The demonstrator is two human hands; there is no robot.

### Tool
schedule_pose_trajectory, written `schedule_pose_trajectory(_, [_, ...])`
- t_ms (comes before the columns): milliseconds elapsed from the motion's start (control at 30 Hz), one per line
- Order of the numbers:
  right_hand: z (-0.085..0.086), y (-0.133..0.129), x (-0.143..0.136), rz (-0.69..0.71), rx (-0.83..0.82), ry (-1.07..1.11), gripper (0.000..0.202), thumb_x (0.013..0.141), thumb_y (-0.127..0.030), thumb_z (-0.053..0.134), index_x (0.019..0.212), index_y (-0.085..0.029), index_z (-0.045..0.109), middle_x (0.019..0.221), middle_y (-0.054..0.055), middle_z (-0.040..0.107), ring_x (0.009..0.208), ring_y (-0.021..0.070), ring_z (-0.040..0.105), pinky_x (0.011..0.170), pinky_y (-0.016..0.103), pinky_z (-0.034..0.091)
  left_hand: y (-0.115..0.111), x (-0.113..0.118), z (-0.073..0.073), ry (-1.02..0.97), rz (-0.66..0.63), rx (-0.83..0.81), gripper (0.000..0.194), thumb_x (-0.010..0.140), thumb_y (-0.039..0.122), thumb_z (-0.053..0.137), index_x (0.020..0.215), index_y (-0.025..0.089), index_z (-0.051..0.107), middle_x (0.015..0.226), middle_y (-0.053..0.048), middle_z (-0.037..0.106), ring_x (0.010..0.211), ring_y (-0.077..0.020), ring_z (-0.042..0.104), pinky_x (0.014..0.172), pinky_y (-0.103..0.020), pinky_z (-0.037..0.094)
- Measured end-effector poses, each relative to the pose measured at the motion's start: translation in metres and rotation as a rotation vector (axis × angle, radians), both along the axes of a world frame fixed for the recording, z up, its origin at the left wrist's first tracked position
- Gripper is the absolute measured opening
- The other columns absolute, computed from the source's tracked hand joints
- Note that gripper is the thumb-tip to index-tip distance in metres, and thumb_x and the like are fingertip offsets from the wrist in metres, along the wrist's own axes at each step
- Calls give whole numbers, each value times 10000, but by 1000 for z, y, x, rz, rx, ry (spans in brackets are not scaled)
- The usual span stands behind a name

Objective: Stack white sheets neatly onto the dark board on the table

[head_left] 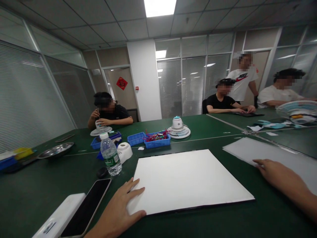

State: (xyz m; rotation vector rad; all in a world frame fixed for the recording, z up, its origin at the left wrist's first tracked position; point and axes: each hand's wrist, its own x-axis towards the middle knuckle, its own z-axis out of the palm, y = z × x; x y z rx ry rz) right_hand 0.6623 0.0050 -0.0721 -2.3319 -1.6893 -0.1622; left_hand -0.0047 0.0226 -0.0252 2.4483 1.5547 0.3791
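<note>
A white sheet [190, 181] lies flat in front of me, with a thin dark edge showing beneath its front side. My left hand [121, 205] rests on its left edge, fingers spread and holding nothing. To the right, my right hand [277, 173] reaches over to several pale, slightly see-through sheets [269, 152]. Its index finger is stretched out and touches their near left edge. The other fingers are partly hidden under the hand, and no sheet is lifted.
Left of the white sheet are a water bottle [110, 158], a phone [86, 208], a white box [60, 216] and a white plastic housing [124, 151]. Further back stand a blue tray with wires [157, 144] and a fan part [178, 129]. Several people sit or stand around the green table [198, 228].
</note>
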Motion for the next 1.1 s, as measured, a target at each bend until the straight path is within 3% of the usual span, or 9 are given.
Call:
schedule_pose_trajectory(100, [4,-2,-3,4,25,-4,587,1004,-425,308,1377,-126,649,1268,206,690,1093,322,676,897,450,518,-1,-1,1,-1,-1,-5,652,768,553,822,1383,418,651,1607,-20,466,1499,-405,382,1202,-658,321])
schedule_pose_trajectory(267, [5,-2,-16,-52,36,-16,718,993,-541,315,1423,-36,590,1372,299,602,1165,411,644,908,523,508,-1,-2,3,33,1,-32,649,795,583,788,1403,415,634,1629,-15,432,1522,-385,344,1228,-644,273])
schedule_pose_trajectory(467, [24,-14,-30,-46,17,13,676,1021,-498,232,1270,-93,712,1159,246,724,967,330,724,790,440,536,-2,0,7,26,0,-36,650,789,565,798,1399,401,642,1621,-26,443,1516,-386,357,1221,-643,295])
schedule_pose_trajectory(633, [43,-17,-63,-61,71,-55,693,1010,-491,188,1379,-97,622,1150,277,716,835,390,722,654,511,534,-2,1,6,-1,11,-34,659,763,542,828,1383,403,655,1612,-20,457,1508,-390,371,1215,-640,314])
schedule_pose_trajectory(733, [43,-18,-102,96,66,-85,604,995,-494,275,1361,-202,656,1218,180,726,947,371,723,784,534,571,-2,1,7,1,14,-46,668,757,548,832,1384,397,656,1613,-24,455,1509,-393,369,1212,-644,318])
schedule_pose_trajectory(833, [34,-26,-152,341,35,-73,466,953,-404,399,1284,-313,715,1245,64,734,1085,316,710,963,508,566,-2,1,8,4,17,-50,677,758,553,831,1391,395,650,1618,-22,449,1514,-389,359,1218,-639,307])
schedule_pose_trajectory(967, [29,-41,-213,658,-10,0,401,998,-405,428,1254,-357,733,1241,22,735,1093,275,720,981,487,591,-1,-1,5,-15,12,-36,674,745,552,844,1376,402,661,1607,-18,467,1505,-395,375,1215,-636,319])
schedule_pose_trajectory(1100, [33,-46,-229,752,-25,37,436,1014,-555,443,1373,-411,644,1425,-28,612,1283,261,617,1092,493,527,1,-3,3,-12,11,-38,678,745,560,843,1379,409,657,1611,-14,461,1508,-392,371,1218,-636,315])
